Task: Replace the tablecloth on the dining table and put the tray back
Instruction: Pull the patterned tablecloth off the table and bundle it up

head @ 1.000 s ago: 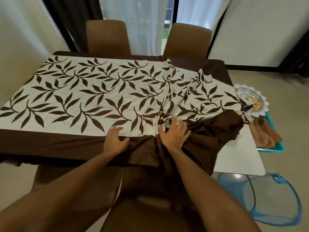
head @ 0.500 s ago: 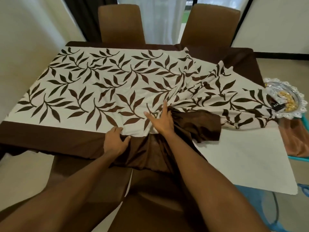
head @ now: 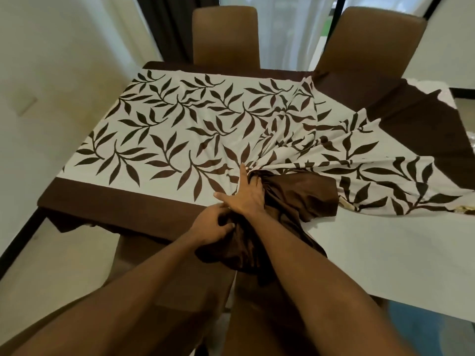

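One dining table (head: 372, 247), bare white at near-right corner. One leaf-print tablecloth (head: 180, 140), flat across left part, bunched at near edge. Two at far edge: left chair (head: 225, 34), right chair (head: 372, 42). Two hands: right hand (head: 246, 196) clutching gathered folds, left hand (head: 213, 224) gripping brown border.

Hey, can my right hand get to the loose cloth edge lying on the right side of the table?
Probably yes. The right hand grips bunched cloth, and only bare table lies between it and that edge. It would have to let go first.
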`<move>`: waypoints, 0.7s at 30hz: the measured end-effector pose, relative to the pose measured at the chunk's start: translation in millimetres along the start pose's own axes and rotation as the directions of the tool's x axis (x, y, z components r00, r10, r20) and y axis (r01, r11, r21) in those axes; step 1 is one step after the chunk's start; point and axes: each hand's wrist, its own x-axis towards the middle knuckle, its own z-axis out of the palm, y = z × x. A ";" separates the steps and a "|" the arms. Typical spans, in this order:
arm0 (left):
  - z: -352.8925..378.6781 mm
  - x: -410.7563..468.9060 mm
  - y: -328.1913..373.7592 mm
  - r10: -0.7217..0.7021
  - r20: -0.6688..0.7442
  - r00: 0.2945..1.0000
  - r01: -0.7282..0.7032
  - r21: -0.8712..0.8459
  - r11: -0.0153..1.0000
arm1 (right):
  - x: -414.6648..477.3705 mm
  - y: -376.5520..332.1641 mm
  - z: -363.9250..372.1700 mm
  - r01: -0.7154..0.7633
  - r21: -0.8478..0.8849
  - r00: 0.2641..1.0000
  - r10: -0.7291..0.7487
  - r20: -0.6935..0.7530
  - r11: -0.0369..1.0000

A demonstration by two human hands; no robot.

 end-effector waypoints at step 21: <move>-201.6 -1.2 -269.4 -0.049 -0.347 0.937 0.208 0.438 0.875 | 31.2 -59.3 44.8 -0.125 -0.010 0.979 0.122 -0.162 0.992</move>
